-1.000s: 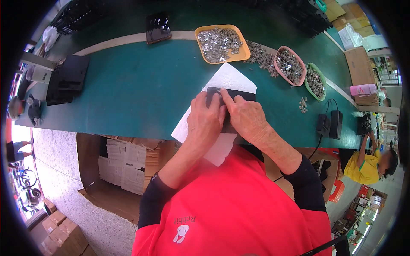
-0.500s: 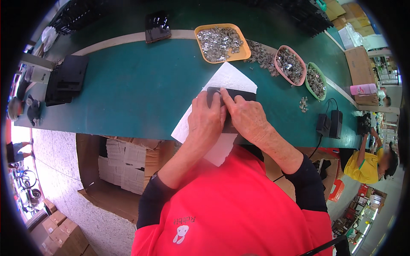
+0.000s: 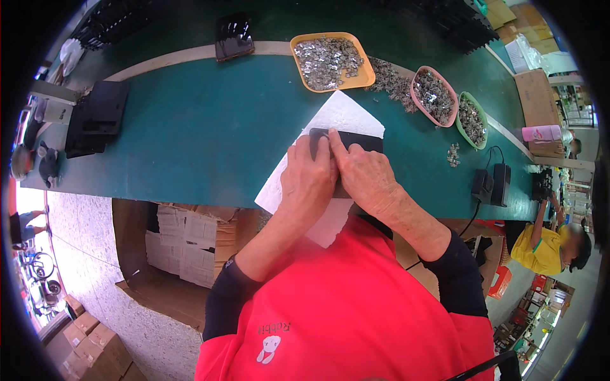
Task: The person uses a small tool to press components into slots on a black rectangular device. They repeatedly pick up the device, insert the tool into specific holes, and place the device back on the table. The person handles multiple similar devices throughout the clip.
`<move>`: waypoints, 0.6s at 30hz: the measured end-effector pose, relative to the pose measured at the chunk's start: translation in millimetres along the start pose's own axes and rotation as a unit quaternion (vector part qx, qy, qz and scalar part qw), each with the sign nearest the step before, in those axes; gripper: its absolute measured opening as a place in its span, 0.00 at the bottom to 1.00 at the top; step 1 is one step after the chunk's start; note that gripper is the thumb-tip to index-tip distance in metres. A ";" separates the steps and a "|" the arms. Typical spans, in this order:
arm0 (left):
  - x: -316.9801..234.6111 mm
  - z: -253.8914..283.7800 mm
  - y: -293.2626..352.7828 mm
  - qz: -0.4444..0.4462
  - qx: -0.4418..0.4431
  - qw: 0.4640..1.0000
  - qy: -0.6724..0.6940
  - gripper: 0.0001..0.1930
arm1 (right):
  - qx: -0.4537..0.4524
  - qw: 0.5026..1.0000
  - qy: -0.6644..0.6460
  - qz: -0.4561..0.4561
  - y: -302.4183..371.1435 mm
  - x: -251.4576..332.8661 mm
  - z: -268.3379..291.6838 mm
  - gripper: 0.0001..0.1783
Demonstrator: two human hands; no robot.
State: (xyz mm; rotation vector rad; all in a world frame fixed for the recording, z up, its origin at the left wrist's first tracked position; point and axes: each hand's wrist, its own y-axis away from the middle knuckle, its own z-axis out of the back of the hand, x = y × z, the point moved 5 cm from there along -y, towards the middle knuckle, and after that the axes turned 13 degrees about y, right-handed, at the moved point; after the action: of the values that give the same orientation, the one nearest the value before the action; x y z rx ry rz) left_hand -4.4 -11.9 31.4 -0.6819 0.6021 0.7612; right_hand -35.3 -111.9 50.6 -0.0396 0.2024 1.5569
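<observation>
A flat black plastic part [image 3: 363, 141] lies on a white foam sheet [image 3: 343, 109] at the near edge of the green table. My left hand [image 3: 307, 179] is closed over its left side, fingers bent and pressed together. Beside it, my right hand [image 3: 368, 176] bears down on the same part, with the index fingertip at the far edge and the other fingers curled under. The two hands touch at thumbs and index fingers. Whatever small piece may sit under the fingertips is hidden.
Beyond the foam stands a yellow tray [image 3: 353, 81] of small metal clips, with loose clips [image 3: 393, 84] beside it. Pink [image 3: 455, 109] and green [image 3: 485, 130] baskets hold more. Black housings [image 3: 100, 120] sit at left, power adapters [image 3: 500, 184] at right. An open carton [image 3: 162, 305] stands below the table.
Both hands stay on the black part, with only a slight shift of the fingers. The whole view has moved very little.
</observation>
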 end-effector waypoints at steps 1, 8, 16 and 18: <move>-0.6 0.6 -0.1 -0.002 -0.001 1.000 0.002 0.20 | 0.001 1.000 0.000 0.000 0.2 -0.1 -0.7 0.27; -0.6 0.4 -0.1 -0.004 0.011 1.000 0.007 0.22 | 0.038 0.999 0.004 -0.011 1.2 -2.3 -3.2 0.34; 1.4 -2.7 -1.3 -0.003 0.033 0.999 -0.011 0.25 | 0.076 0.996 0.004 -0.037 -3.8 3.3 1.2 0.33; 0.9 -2.4 -2.0 0.003 0.035 0.999 -0.006 0.25 | 0.084 0.996 -0.002 -0.033 -4.9 3.2 2.5 0.33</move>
State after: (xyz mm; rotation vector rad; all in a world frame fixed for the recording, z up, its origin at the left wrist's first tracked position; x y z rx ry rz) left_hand -2.9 -14.3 29.9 -0.6109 0.6174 0.7454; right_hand -30.2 -108.5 52.1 0.0885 0.3262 1.4698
